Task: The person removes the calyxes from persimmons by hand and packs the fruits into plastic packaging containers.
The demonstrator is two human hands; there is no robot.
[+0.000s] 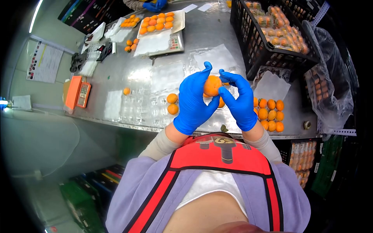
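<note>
A round orange fruit (pixel 212 86), which looks like a mandarin, is held up between my two blue-gloved hands above the table. My left hand (pixel 196 101) cups it from the left, with its fingers curved behind and thumb below. My right hand (pixel 240 100) grips it from the right, its thumb against the fruit and its fingertips near the top edge. Below and partly behind my hands lie more fruits in a clear plastic tray. Two fruits (pixel 172 103) sit just left of my left hand. A block of several fruits (pixel 271 115) in rows stands right of my right hand.
A black crate (pixel 256 58) of packed fruit stands at the right. A scale (pixel 175 42) carries a filled tray (pixel 157 23) at the back. At the left are an orange scale (pixel 74 93) and a lone fruit (pixel 126 91). Another person's gloved hands (pixel 155 5) show at the top.
</note>
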